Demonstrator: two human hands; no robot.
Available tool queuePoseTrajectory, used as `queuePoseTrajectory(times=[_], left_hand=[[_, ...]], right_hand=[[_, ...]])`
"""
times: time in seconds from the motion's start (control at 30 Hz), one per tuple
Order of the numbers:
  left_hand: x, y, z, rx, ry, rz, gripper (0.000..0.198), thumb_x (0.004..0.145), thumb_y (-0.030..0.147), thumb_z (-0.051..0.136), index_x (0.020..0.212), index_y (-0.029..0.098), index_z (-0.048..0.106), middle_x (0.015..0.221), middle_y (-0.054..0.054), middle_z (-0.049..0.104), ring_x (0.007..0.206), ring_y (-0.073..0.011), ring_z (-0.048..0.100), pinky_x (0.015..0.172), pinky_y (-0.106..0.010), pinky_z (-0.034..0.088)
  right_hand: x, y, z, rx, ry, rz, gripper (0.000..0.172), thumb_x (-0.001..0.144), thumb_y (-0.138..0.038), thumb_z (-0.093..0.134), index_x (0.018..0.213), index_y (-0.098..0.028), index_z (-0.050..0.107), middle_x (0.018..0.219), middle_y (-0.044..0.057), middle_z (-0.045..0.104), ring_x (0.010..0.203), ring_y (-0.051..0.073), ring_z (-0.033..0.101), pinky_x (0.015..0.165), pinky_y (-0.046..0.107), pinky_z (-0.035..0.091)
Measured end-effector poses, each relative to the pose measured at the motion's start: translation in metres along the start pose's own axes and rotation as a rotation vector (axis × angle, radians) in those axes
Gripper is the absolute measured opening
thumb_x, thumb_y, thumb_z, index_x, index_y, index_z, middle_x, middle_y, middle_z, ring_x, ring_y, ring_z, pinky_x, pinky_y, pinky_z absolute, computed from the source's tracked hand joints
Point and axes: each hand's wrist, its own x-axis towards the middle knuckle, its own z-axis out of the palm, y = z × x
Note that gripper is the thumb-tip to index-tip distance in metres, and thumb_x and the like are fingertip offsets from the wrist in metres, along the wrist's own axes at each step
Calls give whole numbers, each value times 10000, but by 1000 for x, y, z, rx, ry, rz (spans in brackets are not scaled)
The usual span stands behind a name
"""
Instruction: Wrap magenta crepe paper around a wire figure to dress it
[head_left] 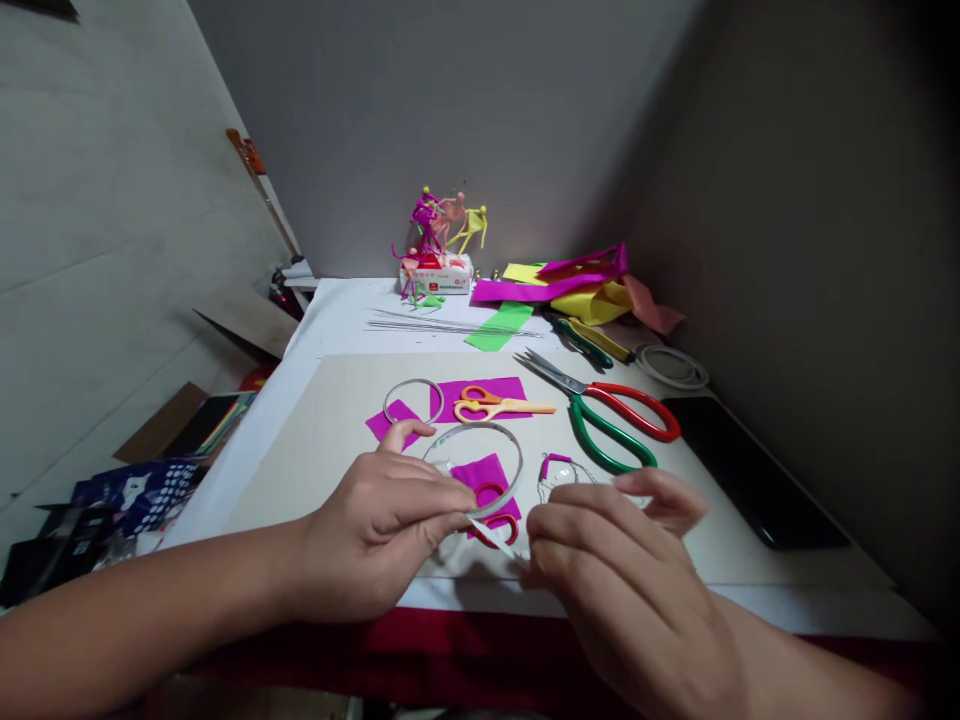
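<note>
My left hand (405,510) pinches a narrow roll of tape (519,460), held up as a thin ring over the table. From its thumb and fingertips a white strip of tape (491,537) runs to the right. My right hand (615,550) is curled with its fingertips at the far end of that strip; the exact grip is hidden behind the fingers. Beneath the roll lie a magenta paper piece (469,475) and small red-handled scissors (510,530), partly covered. Just beyond my right hand is a bent twisted wire piece with a magenta wrap (556,460).
Large scissors (626,385), orange scissors (495,406), another tape roll (387,400) and a black phone (750,470) lie on the board. Behind are pliers (581,340), thin wires (427,324), coloured paper strips (555,288) and small figures (427,225) on a box (450,275).
</note>
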Motion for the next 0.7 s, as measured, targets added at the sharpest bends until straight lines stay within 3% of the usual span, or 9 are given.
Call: queuePoseTrajectory(times=[0.13,0.27,0.33,0.47,0.6,0.7], left_hand=[[1,2,1,61,-32,19,192,820,28,513,912,148,631,739,-47,728,654,-138,669,906,-362,399],[4,3,0,90,-104,-45,188,835,73,502,862,173,659,639,-10,708,533,-116,627,861,-351,425],[5,3,-1,66,-106,-70,184,839,98,504,806,178,667,601,0,697,501,-107,607,793,-316,455],[5,7,-5,-25,-151,-167,220,850,116,491,735,177,668,597,11,694,517,-97,605,766,-287,474],[4,12,-9,-95,-216,-234,221,860,127,495,742,182,674,573,39,654,522,-89,598,854,-304,461],[3,13,-10,-161,-258,-241,210,866,123,491,784,177,676,581,29,636,549,-100,609,780,-268,484]], right_hand=[[7,6,-4,365,-78,407,125,890,-151,474,781,-210,487,786,4,604,769,167,553,759,351,355],[17,12,-2,660,-158,654,179,911,-265,475,741,-213,453,727,1,580,667,147,531,590,273,414],[17,12,0,586,-133,601,157,909,-236,473,755,-212,453,727,-3,580,669,146,538,625,290,417],[4,3,-1,112,-1,249,133,851,-85,485,816,-212,501,800,15,631,785,190,588,775,398,354],[-14,-9,0,-165,57,-95,201,811,-96,497,944,-214,590,921,47,714,895,249,645,725,403,388],[-21,-16,2,-265,128,-109,140,823,-164,488,861,-219,610,854,34,739,817,254,677,622,394,392]])
